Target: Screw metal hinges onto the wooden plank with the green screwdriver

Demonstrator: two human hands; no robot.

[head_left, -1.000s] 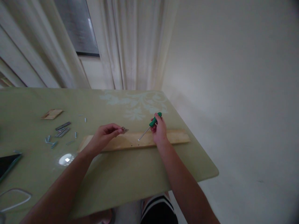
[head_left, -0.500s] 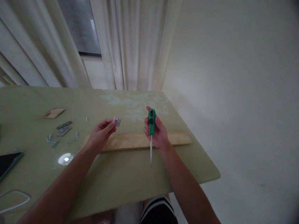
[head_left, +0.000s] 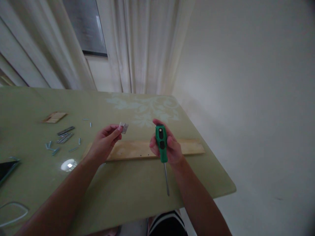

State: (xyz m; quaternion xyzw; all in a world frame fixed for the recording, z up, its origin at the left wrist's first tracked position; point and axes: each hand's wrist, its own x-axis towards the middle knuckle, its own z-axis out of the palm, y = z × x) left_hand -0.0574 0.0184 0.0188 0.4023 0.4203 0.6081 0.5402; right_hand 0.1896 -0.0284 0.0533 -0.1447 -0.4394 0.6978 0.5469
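Between thumb and fingers, my left hand [head_left: 105, 141] pinches a small metal hinge [head_left: 125, 128]; a thin screw-like piece seems to stick up beside it. My right hand [head_left: 172, 147] is closed around the green handle of a screwdriver [head_left: 161, 141], whose shaft points down toward me. Behind and below both hands a long wooden board [head_left: 133, 150] lies flat on the table, with small dark holes near its front edge. Both hands are raised above the board, and part of it is hidden by them.
On the green table [head_left: 137, 193], several metal hinges [head_left: 65, 137] and several screws [head_left: 55, 151] lie to the left. A small wooden piece [head_left: 54, 117] sits farther back. At the left edge are a dark flat object [head_left: 7, 170] and a white cable [head_left: 18, 214]. A wall [head_left: 258, 98] stands right.
My right hand has tipped the screwdriver and brought it slightly lower and closer, its tip shifting down and right. The left hand keeps its hold on the hinge, almost still.
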